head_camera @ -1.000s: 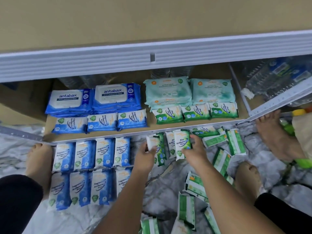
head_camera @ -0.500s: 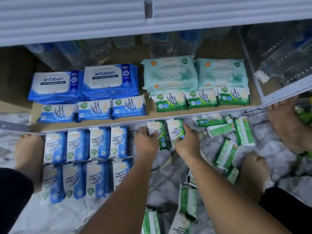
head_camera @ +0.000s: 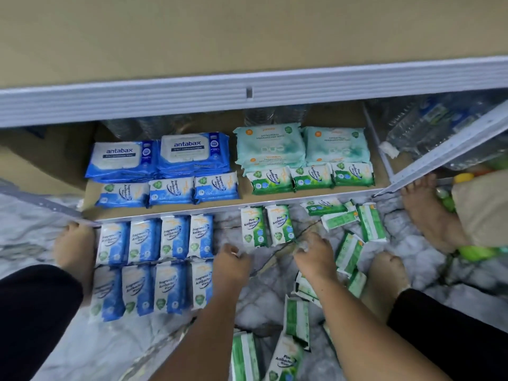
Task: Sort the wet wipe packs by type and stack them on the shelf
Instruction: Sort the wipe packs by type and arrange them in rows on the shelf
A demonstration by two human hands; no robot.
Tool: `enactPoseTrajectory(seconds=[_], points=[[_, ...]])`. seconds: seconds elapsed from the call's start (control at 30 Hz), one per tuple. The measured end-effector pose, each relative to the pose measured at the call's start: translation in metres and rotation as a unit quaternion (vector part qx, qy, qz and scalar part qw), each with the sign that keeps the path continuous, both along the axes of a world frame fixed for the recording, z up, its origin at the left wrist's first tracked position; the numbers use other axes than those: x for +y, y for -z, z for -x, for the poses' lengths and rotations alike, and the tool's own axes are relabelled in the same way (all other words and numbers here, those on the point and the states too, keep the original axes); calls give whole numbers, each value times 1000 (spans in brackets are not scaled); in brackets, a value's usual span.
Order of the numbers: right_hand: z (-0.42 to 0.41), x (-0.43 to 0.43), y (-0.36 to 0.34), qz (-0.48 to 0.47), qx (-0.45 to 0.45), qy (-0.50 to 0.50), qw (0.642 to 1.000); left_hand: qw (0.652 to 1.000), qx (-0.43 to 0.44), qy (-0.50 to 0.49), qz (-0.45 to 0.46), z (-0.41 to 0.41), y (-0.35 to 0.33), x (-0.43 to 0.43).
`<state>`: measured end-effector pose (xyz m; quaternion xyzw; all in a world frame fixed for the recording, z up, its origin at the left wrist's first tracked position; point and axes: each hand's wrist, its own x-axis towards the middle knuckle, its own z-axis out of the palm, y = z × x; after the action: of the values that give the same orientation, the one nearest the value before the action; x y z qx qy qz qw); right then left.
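**Ana:** From the head camera, where were the green packs?
**Ben:** One green pack (head_camera: 254, 226) and a second green pack (head_camera: 280, 225) lay flat on the floor (head_camera: 261, 301). They were side by side, just in front of the shelf (head_camera: 165, 213) edge.
**Ana:** What about the left hand?
**Ben:** The left hand (head_camera: 232, 264) was just below them. Its fingers were loosely bent, and nothing was in it.
**Ana:** And the right hand?
**Ben:** The right hand (head_camera: 316, 257) was near the second green pack's bottom corner, fingers bent down. I could not tell if it held anything.
**Ana:** What sat on the shelf?
**Ben:** Big blue packs (head_camera: 192, 155) were at the back left, with small blue packs (head_camera: 170, 191) in front. Big pale green packs (head_camera: 270, 144) were at the back right, with small green shelf packs (head_camera: 312, 177) in front.
**Ana:** And the floor?
**Ben:** Blue floor packs (head_camera: 170, 237) lay in two rows on the left. Loose green packs (head_camera: 349, 251) lay scattered on the right.
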<state>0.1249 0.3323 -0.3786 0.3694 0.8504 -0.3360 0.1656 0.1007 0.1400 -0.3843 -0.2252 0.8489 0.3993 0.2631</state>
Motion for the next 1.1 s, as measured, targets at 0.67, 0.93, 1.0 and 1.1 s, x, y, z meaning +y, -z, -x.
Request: enactPoseTrajectory(seconds=[0.67,0.93,1.0,1.1], points=[[-147,-40,16,50,-212,-31,975,934,-192,231,192,-150,3,-35],[-134,-51,43,-27,-200,-17,979,889,-191,322,263,-138,15,-12],[-133,-51,47,-42,-199,-22,979,896,-188,309,258,-136,19,-11],[-129,-50,48,-56,-194,-28,979,908,-190,280,245,-136,22,-11]])
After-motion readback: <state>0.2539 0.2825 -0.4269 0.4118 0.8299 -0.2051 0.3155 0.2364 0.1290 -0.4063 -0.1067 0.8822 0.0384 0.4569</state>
